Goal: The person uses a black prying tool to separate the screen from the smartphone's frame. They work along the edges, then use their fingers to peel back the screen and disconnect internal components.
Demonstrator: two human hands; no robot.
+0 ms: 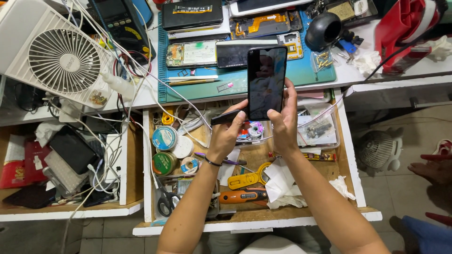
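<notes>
- Head view: the smartphone [267, 83] is a slim black slab with a glossy dark screen, switched off, just showing blurry reflections. There's a small notch at the middle of its top edge.
- Its long axis runs pretty much straight away from the person, top end pointing toward the back of the worktop, bottom end toward the body, tilted only a hair.
- It's held up in the air over the front edge of the white worktop [358, 75], right where the blue mat [310, 75] ends and the open wooden drawer [346, 155] starts.
- Right hand [285, 123] grips the phone's lower right side, fingers curled along the edge, thumb pressed on the bottom of the screen.
- Left hand [227, 130] pinches a small flat black tool [227, 116] between thumb and fingers, its tip touching the phone's lower left edge.
- The drawer under the hands is a jumble: solder tins [165, 138], orange screwdriver [243, 196], scissors [165, 201].
- White fan [63, 60] sits at the worktop's left end.
</notes>
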